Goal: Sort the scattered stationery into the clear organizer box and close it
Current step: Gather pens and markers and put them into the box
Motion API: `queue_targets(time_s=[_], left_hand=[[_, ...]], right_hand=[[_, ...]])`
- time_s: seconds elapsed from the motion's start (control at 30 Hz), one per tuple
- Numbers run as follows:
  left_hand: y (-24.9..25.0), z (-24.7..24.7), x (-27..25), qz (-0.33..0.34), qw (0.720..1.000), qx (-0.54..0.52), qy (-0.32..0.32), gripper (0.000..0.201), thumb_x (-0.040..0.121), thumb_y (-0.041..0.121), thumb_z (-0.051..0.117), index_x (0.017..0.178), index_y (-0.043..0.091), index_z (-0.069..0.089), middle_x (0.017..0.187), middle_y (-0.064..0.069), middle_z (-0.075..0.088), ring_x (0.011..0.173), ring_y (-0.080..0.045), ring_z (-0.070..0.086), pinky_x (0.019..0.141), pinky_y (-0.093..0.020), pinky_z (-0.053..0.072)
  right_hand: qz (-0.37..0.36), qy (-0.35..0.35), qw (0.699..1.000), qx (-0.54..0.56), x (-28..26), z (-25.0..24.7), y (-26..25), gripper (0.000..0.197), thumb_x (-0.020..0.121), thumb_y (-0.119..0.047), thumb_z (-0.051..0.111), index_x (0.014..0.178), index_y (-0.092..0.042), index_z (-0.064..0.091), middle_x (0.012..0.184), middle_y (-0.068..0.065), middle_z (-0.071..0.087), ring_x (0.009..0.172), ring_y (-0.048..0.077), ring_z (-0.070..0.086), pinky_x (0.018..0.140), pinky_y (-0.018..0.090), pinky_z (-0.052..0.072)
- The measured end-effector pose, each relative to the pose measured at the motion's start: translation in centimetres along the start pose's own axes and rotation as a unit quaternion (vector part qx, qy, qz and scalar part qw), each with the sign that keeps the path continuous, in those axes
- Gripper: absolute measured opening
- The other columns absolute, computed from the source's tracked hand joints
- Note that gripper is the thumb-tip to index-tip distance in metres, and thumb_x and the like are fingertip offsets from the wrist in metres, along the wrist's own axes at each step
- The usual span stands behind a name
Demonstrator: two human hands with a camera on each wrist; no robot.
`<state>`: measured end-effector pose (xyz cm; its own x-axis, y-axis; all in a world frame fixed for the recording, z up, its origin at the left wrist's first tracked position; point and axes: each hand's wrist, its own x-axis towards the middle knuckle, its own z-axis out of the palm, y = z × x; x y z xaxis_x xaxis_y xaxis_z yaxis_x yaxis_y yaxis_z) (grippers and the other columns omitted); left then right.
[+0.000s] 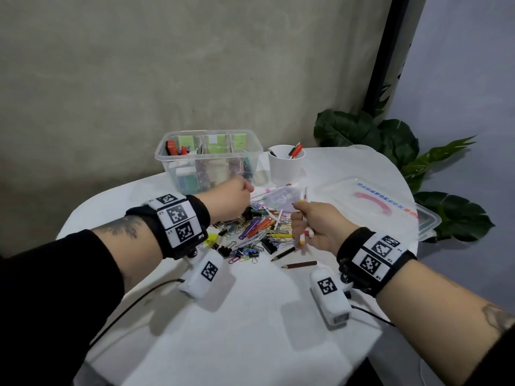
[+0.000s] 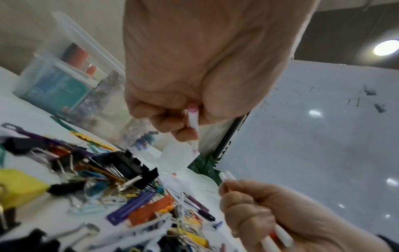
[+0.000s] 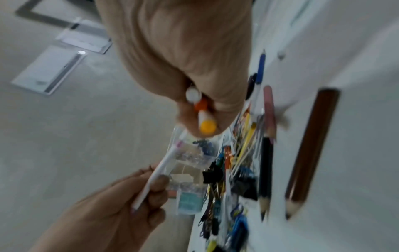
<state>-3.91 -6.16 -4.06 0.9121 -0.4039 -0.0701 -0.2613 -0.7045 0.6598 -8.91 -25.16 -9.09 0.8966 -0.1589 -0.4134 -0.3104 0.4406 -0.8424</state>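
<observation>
A clear organizer box [image 1: 259, 147] stands open at the back of the white table, with erasers and sticky notes inside. Its clear lid [image 1: 390, 201] lies to the right. My left hand [image 1: 237, 199] hovers over a pile of clips and pens [image 1: 250, 232] and pinches a white marker with a pink cap [image 2: 192, 124]. My right hand [image 1: 315, 224] grips several white markers [image 1: 305, 215], one with a yellow end [image 3: 207, 127] and one with an orange band [image 3: 200, 104]. Two short pencils [image 1: 299, 264] lie in front of the pile.
A white cup [image 1: 285, 168] holding red pens stands right of the box. A small clear bag [image 1: 278, 200] lies behind the pile. A leafy plant [image 1: 390, 140] is past the table's far right edge. A grey wall rises just behind the table.
</observation>
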Motion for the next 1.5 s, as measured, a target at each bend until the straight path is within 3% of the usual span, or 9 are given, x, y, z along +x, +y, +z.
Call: queue_targets(time_s=[0.13,0.27,0.4,0.57,0.8,0.97,1.2,1.3,1.5], left_hand=[[1.3,1.7,-1.0,0.035,0.997,-0.031,-0.069,0.02,0.099,0.025,0.045,0.119,0.022,0.051,0.087,0.005,0.067,0.053,-0.01,0.044,0.043,-0.018,0.035],[1.5,4.4,-1.2,0.1,0.987,-0.004,-0.124,0.031,0.087,0.033,0.067,0.111,0.02,0.051,0.091,0.001,0.072,0.072,-0.015,0.058,0.064,-0.027,0.046],[1.4,6.1,-0.9,0.15,0.967,0.171,-0.116,0.025,0.081,0.038,0.073,0.096,0.02,0.065,0.082,0.01,0.064,0.075,-0.012,0.058,0.064,-0.025,0.046],[1.4,7.0,-0.5,0.163,0.942,0.267,-0.119,0.019,0.081,0.034,0.071,0.092,0.019,0.072,0.089,0.002,0.069,0.082,-0.019,0.063,0.071,-0.028,0.051],[2.0,7.0,-0.3,0.194,0.945,0.22,-0.147,0.019,0.091,0.031,0.06,0.096,0.013,0.066,0.09,-0.003,0.068,0.081,-0.02,0.061,0.07,-0.03,0.047],[2.9,7.9,-1.0,0.256,0.929,0.206,-0.168,0.022,0.08,0.031,0.076,0.094,0.02,0.065,0.081,0.01,0.062,0.07,-0.007,0.053,0.059,-0.016,0.039],[2.8,8.2,-0.8,0.229,0.896,0.326,-0.196,0.023,0.087,0.035,0.068,0.096,0.014,0.069,0.09,-0.005,0.068,0.077,-0.02,0.054,0.061,-0.027,0.033],[2.5,7.2,-0.4,0.201,0.9,0.327,-0.207,0.028,0.088,0.039,0.065,0.094,0.012,0.068,0.089,-0.007,0.069,0.078,-0.024,0.057,0.062,-0.029,0.039],[2.2,3.2,2.2,0.081,0.986,0.037,-0.141,0.021,0.099,0.023,0.054,0.094,0.005,0.064,0.088,-0.006,0.076,0.062,-0.008,0.066,0.065,-0.024,0.056]], right_hand=[[-0.027,-0.028,0.999,-0.021,0.0,0.2,-0.1,0.036,0.085,-0.041,0.073,0.086,-0.01,0.055,0.064,-0.001,0.041,0.043,0.008,0.029,0.034,0.017,0.029],[-0.077,-0.005,0.996,-0.05,0.3,-0.1,-0.5,0.02,0.094,-0.018,0.064,0.081,-0.009,0.052,0.062,0.004,0.041,0.042,0.012,0.032,0.034,0.021,0.027],[-0.131,0.092,0.973,-0.168,0.4,-1.8,-1.3,0.03,0.096,-0.037,0.059,0.082,-0.01,0.056,0.062,0.004,0.056,0.05,0.02,0.045,0.048,0.029,0.035],[-0.115,0.104,0.936,-0.316,-0.2,-3.8,-2.7,0.032,0.094,-0.042,0.058,0.084,-0.012,0.05,0.043,0.0,0.051,0.055,0.024,0.045,0.046,0.024,0.028],[-0.098,-0.001,0.791,-0.603,-0.5,-4.3,-3.2,0.018,0.076,-0.012,0.078,0.09,-0.009,0.066,0.067,0.004,0.054,0.045,0.016,0.041,0.04,0.02,0.034],[-0.07,-0.032,0.68,-0.729,0.3,-3.3,-2.5,0.022,0.069,-0.026,0.079,0.076,-0.02,0.059,0.064,0.001,0.056,0.05,0.019,0.047,0.043,0.019,0.038],[-0.037,-0.065,0.631,-0.772,0.4,-3.1,-2.5,0.022,0.085,-0.028,0.066,0.095,-0.009,0.062,0.075,0.007,0.064,0.055,0.024,0.054,0.051,0.024,0.043],[-0.058,-0.074,0.671,-0.735,0.5,-3.3,-3.1,0.02,0.085,-0.026,0.062,0.094,-0.008,0.061,0.078,0.008,0.061,0.059,0.025,0.052,0.053,0.028,0.043],[-0.126,-0.063,0.884,-0.446,1.4,-1.5,-5.1,0.009,0.096,-0.009,0.058,0.088,-0.008,0.056,0.064,0.005,0.062,0.045,0.014,0.04,0.044,0.024,0.038]])
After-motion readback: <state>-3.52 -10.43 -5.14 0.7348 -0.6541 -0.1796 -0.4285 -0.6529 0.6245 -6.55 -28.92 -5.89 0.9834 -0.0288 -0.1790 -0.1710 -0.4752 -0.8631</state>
